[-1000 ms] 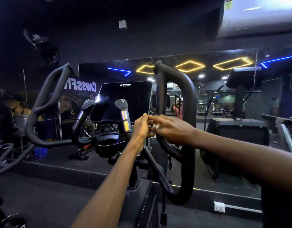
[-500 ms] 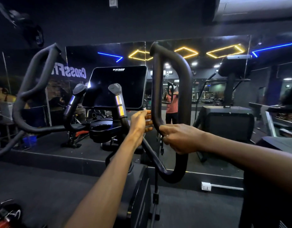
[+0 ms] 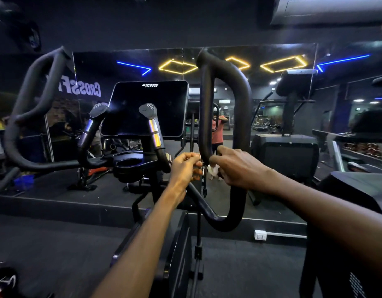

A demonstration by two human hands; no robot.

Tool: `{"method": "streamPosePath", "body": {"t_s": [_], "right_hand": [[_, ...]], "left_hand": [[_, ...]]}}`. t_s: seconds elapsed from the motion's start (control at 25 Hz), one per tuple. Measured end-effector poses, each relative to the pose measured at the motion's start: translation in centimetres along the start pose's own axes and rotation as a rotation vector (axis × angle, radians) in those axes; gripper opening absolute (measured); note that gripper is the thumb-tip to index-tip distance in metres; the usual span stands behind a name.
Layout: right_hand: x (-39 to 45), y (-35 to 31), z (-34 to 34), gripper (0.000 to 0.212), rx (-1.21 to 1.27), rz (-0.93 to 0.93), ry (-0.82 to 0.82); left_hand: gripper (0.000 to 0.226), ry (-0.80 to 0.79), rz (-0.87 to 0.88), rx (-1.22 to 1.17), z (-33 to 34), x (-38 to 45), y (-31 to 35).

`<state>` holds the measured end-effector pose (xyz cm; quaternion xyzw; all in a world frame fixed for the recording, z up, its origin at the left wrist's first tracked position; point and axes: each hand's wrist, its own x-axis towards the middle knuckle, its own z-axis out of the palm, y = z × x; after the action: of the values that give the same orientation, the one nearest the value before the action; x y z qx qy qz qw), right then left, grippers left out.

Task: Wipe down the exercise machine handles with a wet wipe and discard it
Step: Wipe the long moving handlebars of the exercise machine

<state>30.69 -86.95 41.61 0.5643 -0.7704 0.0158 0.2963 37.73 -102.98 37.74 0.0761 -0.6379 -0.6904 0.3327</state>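
both hands meet at the near bar of the right loop handle (image 3: 241,100) of the exercise machine. the right hand (image 3: 239,168) curls its fingers round that bar, and a pale scrap of wet wipe (image 3: 212,169) shows just beneath them, mostly hidden by the hand. the left hand (image 3: 185,166) sits just left of the bar with fingers curled and tips pinched together; what they pinch is too small to make out. the left loop handle (image 3: 24,117) is well apart, cut off at the frame's left edge. the dark console screen (image 3: 147,108) stands far behind two short grips (image 3: 153,125).
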Motion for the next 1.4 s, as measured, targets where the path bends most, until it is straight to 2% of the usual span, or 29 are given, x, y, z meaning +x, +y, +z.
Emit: {"method": "streamPosePath", "body": {"t_s": [0.08,0.2,0.24,0.32,0.4,0.44,0.6,0.64,0.72,0.8,0.88,1.0,1.08,1.16,1.24,1.32,1.4], "right_hand": [[0.3,-0.6,0.9,0.027,0.138,0.069,0.059],[0.6,-1.1,1.4,0.026,0.499,0.217,0.243],[0.6,-1.4,1.5,0.028,0.593,0.263,0.266],[0.7,-1.9,1.7,0.032,0.724,0.313,0.267],[0.9,-1.7,1.3,0.033,0.826,0.352,0.295],[1.1,-1.2,0.8,0.031,0.847,0.377,0.341],[1.8,1.2,-1.9,0.028,0.845,0.457,0.516],[1.8,1.6,-2.2,0.026,0.876,0.471,0.523],[1.7,2.2,-2.5,0.025,0.915,0.483,0.507],[1.4,2.7,-2.4,0.026,0.936,0.476,0.491],[1.1,3.2,-2.3,0.027,0.948,0.459,0.484],[0.9,3.7,-1.9,0.029,0.959,0.431,0.513],[0.9,3.8,-1.7,0.028,0.962,0.411,0.532],[0.9,4.0,-1.5,0.026,0.966,0.396,0.533],[1.0,4.1,-1.4,0.024,0.969,0.397,0.533],[1.1,4.1,-1.4,0.023,0.970,0.406,0.537],[1.2,4.0,-1.6,0.022,0.969,0.425,0.544]], "left_hand": [[0.015,-0.072,-0.007,0.024,0.0,-0.8,-0.5],[0.023,-0.156,-0.014,0.070,0.2,-1.8,-1.1],[0.020,-0.138,0.007,0.049,0.4,-1.9,-1.4],[0.007,0.020,0.070,0.023,0.6,-1.7,-1.6],[0.010,0.229,0.083,0.056,0.6,-0.9,-1.9],[0.014,0.278,0.055,0.073,0.9,-0.4,-2.2],[0.016,0.242,-0.106,0.199,4.0,-0.7,-4.7],[0.018,0.223,-0.152,0.160,4.8,-1.0,-5.2],[0.026,0.128,-0.248,-0.140,6.1,-1.4,-5.3],[0.034,0.129,-0.324,-0.414,6.7,-0.8,-4.5],[0.040,0.178,-0.344,-0.559,7.0,-0.3,-4.5],[0.044,0.048,-0.391,-0.730,7.0,-0.9,-5.1],[0.070,-0.065,-0.410,-0.822,6.2,-0.3,-4.6],[0.084,-0.072,-0.373,-0.931,5.4,0.7,-4.0],[0.088,-0.080,-0.322,-0.936,5.5,0.8,-3.9],[0.090,-0.134,-0.321,-0.819,5.9,0.1,-3.8],[0.087,-0.127,-0.323,-0.862,5.3,0.6,-3.5]]}}
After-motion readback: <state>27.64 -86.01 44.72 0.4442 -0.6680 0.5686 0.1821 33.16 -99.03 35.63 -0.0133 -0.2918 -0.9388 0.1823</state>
